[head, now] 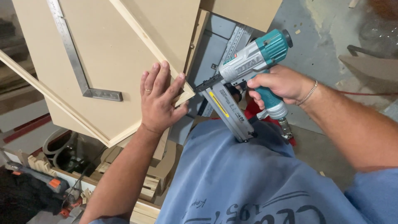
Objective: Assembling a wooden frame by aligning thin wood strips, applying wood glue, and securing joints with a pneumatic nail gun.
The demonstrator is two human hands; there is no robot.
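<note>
Both hands were busy — the left hand (159, 101) lay flat, fingers spread, pinning the pale wooden strip (182, 96) at the panel (112, 54) corner, while the right hand (282, 85) gripped the teal nail gun (248, 66), its nose aimed leftward at that strip — just beside it.
</note>
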